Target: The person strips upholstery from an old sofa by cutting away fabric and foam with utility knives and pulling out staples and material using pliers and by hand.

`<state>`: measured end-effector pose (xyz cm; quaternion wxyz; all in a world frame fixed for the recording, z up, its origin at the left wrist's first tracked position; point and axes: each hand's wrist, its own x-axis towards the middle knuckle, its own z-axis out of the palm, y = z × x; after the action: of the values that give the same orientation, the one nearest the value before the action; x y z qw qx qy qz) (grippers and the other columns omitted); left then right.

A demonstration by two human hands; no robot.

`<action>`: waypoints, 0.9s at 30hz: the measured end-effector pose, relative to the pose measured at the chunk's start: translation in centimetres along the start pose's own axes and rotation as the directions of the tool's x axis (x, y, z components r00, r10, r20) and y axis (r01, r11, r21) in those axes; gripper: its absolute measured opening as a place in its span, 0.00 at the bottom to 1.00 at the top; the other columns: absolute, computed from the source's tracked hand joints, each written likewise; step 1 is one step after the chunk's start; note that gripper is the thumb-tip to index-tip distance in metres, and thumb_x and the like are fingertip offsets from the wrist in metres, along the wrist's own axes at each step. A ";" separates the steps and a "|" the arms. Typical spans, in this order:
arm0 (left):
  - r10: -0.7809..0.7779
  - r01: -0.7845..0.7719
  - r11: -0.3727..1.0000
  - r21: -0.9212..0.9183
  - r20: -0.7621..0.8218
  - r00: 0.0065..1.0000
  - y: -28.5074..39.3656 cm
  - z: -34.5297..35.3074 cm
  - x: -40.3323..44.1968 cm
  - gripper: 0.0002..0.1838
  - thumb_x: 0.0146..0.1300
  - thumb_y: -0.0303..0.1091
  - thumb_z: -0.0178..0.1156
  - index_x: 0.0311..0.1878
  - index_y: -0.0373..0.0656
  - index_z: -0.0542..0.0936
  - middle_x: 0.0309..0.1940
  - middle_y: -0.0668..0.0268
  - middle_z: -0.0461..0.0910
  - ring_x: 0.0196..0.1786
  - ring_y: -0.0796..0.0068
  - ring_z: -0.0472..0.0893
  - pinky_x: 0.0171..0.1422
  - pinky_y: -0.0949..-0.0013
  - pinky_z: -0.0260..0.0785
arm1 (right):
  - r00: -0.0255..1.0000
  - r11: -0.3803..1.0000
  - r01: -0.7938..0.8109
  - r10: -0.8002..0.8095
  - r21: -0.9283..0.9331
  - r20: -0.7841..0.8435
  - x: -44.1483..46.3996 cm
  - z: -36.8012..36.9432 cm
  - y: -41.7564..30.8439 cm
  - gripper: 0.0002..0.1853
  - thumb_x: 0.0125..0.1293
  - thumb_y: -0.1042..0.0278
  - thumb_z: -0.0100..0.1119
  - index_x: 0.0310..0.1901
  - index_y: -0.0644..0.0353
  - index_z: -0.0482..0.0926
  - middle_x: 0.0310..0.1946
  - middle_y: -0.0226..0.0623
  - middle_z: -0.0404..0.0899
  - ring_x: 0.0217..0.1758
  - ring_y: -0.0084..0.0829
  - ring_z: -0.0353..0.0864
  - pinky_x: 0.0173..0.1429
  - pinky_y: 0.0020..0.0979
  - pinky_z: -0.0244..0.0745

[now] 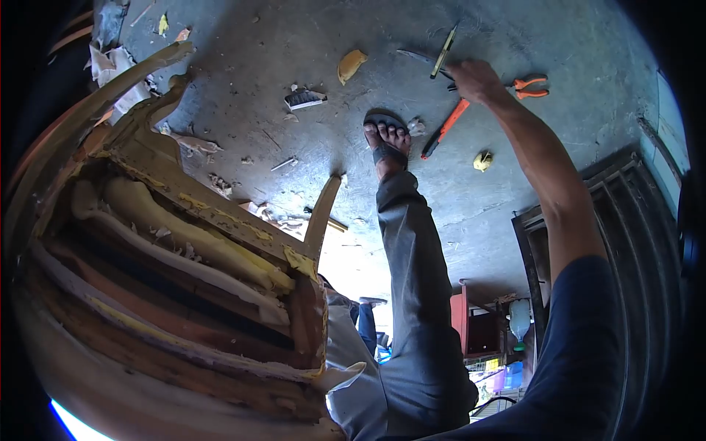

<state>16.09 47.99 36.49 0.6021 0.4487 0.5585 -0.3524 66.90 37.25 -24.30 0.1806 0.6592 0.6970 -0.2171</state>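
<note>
My right hand (476, 79) is down at the floor among several tools, fingers curled and partly hidden; what they hold, if anything, does not show. A pointed metal blade (415, 55) sticks out beside the fingertips, with a slim yellow-and-black tool (444, 50) lying across it. Below the hand lies a long orange-and-black tool (446, 128), its upper end close to the palm. Orange-handled pliers (531, 86) rest just right of the wrist. On the left, a wooden chair frame (198, 202) with torn foam (169, 220) and brown straps lies tipped over. My left hand is out of view.
My sandalled foot (387, 140) stands on the concrete floor (294, 44) near the tools. Foam scraps (351, 66), a dark-and-white piece (306, 98) and a yellow lump (482, 161) are scattered about. A dark slatted metal panel (632, 228) stands at the right.
</note>
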 end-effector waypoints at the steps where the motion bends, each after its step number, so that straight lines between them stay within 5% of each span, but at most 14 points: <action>1: 0.011 -0.011 1.000 0.003 -0.002 1.000 -0.1 0.1 -0.2 0.22 0.47 0.38 0.78 0.47 0.42 0.87 0.45 0.57 0.87 0.48 0.55 0.87 0.57 0.55 0.78 | 0.987 0.993 -0.061 0.045 0.105 0.153 -0.6 -1.5 -1.1 0.14 0.65 0.67 0.55 0.51 0.54 0.81 0.45 0.42 0.82 0.52 0.39 0.84 0.52 0.43 0.81; 6: 0.103 -0.104 0.994 -0.033 -0.019 0.994 -2.9 0.9 -3.2 0.22 0.47 0.36 0.77 0.47 0.42 0.87 0.45 0.57 0.88 0.48 0.56 0.87 0.57 0.56 0.78 | 0.836 0.782 -0.498 0.317 0.376 0.448 -7.4 -7.2 -4.2 0.16 0.66 0.58 0.53 0.47 0.52 0.85 0.47 0.49 0.83 0.55 0.48 0.83 0.59 0.46 0.80; 8: 0.128 -0.129 0.989 -0.078 -0.007 0.992 -5.7 2.1 -5.7 0.21 0.48 0.35 0.77 0.47 0.42 0.87 0.45 0.57 0.88 0.48 0.56 0.87 0.57 0.56 0.78 | 0.968 0.730 -0.237 0.235 0.641 0.091 -13.8 -4.8 -5.3 0.16 0.70 0.51 0.50 0.46 0.48 0.85 0.32 0.36 0.83 0.34 0.37 0.85 0.36 0.40 0.78; 9: 0.113 -0.109 0.985 -0.131 0.024 0.993 -8.0 2.8 -6.5 0.21 0.48 0.35 0.76 0.48 0.42 0.87 0.45 0.57 0.88 0.48 0.56 0.87 0.57 0.56 0.78 | 0.823 0.245 -0.558 0.284 0.793 0.491 -17.1 -6.5 -6.4 0.18 0.70 0.45 0.52 0.41 0.48 0.84 0.27 0.29 0.79 0.26 0.29 0.77 0.29 0.33 0.70; 10: 0.095 -0.079 0.973 -0.216 0.064 0.993 -10.5 3.7 -6.8 0.21 0.48 0.34 0.76 0.48 0.42 0.87 0.45 0.58 0.88 0.47 0.56 0.87 0.56 0.56 0.79 | 0.576 -0.271 -0.765 0.116 0.584 0.809 -20.3 -12.8 -7.5 0.21 0.70 0.38 0.54 0.36 0.47 0.83 0.21 0.23 0.74 0.18 0.20 0.69 0.21 0.27 0.61; 11: 0.126 -0.101 0.955 -0.278 0.074 0.989 -12.4 4.8 -6.3 0.21 0.48 0.34 0.76 0.48 0.42 0.87 0.45 0.58 0.88 0.47 0.56 0.88 0.56 0.56 0.79 | 0.569 -0.360 -0.721 0.180 0.592 0.802 -23.5 -18.8 -10.7 0.27 0.68 0.27 0.54 0.29 0.44 0.77 0.16 0.14 0.62 0.14 0.11 0.54 0.18 0.22 0.46; 13: 0.536 -0.536 0.844 0.034 -0.116 0.836 -9.2 4.5 -4.7 0.21 0.48 0.35 0.77 0.47 0.41 0.87 0.45 0.57 0.88 0.48 0.56 0.88 0.54 0.57 0.80 | 0.385 -0.402 -0.843 0.016 0.358 0.923 -28.5 -24.8 -12.7 0.29 0.65 0.22 0.54 0.33 0.44 0.76 0.16 0.14 0.59 0.15 0.12 0.55 0.18 0.23 0.46; 14: 0.756 -0.691 0.649 0.318 -0.168 0.633 -4.6 3.1 -3.8 0.21 0.47 0.36 0.78 0.46 0.41 0.87 0.45 0.57 0.88 0.48 0.57 0.88 0.52 0.58 0.81 | 0.500 -0.377 -0.787 0.075 0.488 0.863 -31.0 -30.4 -14.9 0.27 0.68 0.27 0.54 0.38 0.46 0.80 0.19 0.15 0.59 0.16 0.11 0.55 0.18 0.21 0.46; 16: 0.616 -0.602 0.787 0.138 -0.245 0.749 -5.4 3.7 -4.9 0.25 0.44 0.43 0.82 0.44 0.41 0.88 0.44 0.57 0.88 0.50 0.58 0.87 0.54 0.59 0.80 | 0.610 -0.056 -0.786 0.099 0.616 0.786 -35.0 -41.8 -17.6 0.17 0.75 0.48 0.53 0.44 0.54 0.79 0.21 0.17 0.61 0.19 0.13 0.60 0.22 0.21 0.57; 17: 0.454 -0.460 0.888 0.016 -0.203 0.868 -6.5 4.2 -5.3 0.31 0.38 0.50 0.84 0.42 0.39 0.88 0.43 0.55 0.88 0.47 0.56 0.87 0.53 0.58 0.79 | 0.739 -0.048 -0.669 0.066 0.742 0.671 -37.8 -45.3 -19.1 0.15 0.74 0.52 0.54 0.43 0.57 0.80 0.24 0.22 0.68 0.22 0.18 0.66 0.26 0.24 0.64; 18: 0.692 -0.671 0.715 0.194 -0.328 0.643 -7.1 4.6 -4.3 0.37 0.35 0.57 0.84 0.42 0.37 0.87 0.39 0.54 0.88 0.40 0.54 0.88 0.49 0.60 0.80 | 0.850 -0.040 -0.524 0.029 0.850 0.526 -40.3 -48.3 -20.3 0.13 0.73 0.57 0.56 0.42 0.59 0.80 0.26 0.28 0.74 0.24 0.23 0.72 0.30 0.27 0.72; 20: 0.761 -0.721 0.630 0.288 -0.412 0.501 -7.4 4.7 -4.0 0.36 0.36 0.61 0.82 0.34 0.35 0.87 0.31 0.54 0.87 0.33 0.53 0.87 0.41 0.60 0.80 | 0.955 0.260 -0.228 -0.126 0.938 0.267 -43.4 -54.9 -22.4 0.09 0.74 0.67 0.51 0.46 0.60 0.79 0.29 0.38 0.80 0.28 0.35 0.82 0.37 0.35 0.79; 22: 0.734 -0.700 0.659 0.274 -0.434 0.522 -9.4 5.6 -3.1 0.36 0.37 0.63 0.81 0.29 0.35 0.85 0.26 0.54 0.85 0.31 0.54 0.87 0.38 0.60 0.79 | 0.933 0.469 -0.207 -0.170 0.858 0.318 -45.4 -60.0 -26.1 0.12 0.74 0.62 0.52 0.50 0.60 0.78 0.31 0.47 0.83 0.33 0.50 0.86 0.40 0.44 0.81; 27: 0.589 -0.518 0.808 0.279 -0.399 0.703 -8.6 5.1 -4.9 0.41 0.39 0.74 0.74 0.20 0.35 0.83 0.17 0.53 0.80 0.27 0.55 0.85 0.35 0.58 0.77 | 0.866 0.847 -0.078 -0.203 0.526 0.456 -47.6 -63.6 -32.4 0.21 0.70 0.55 0.57 0.57 0.60 0.78 0.28 0.50 0.83 0.32 0.53 0.86 0.42 0.50 0.82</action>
<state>9.33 39.80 39.91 0.4927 0.7096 0.4981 -0.0757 39.87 30.40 56.82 0.1575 0.5809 0.5617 -0.5677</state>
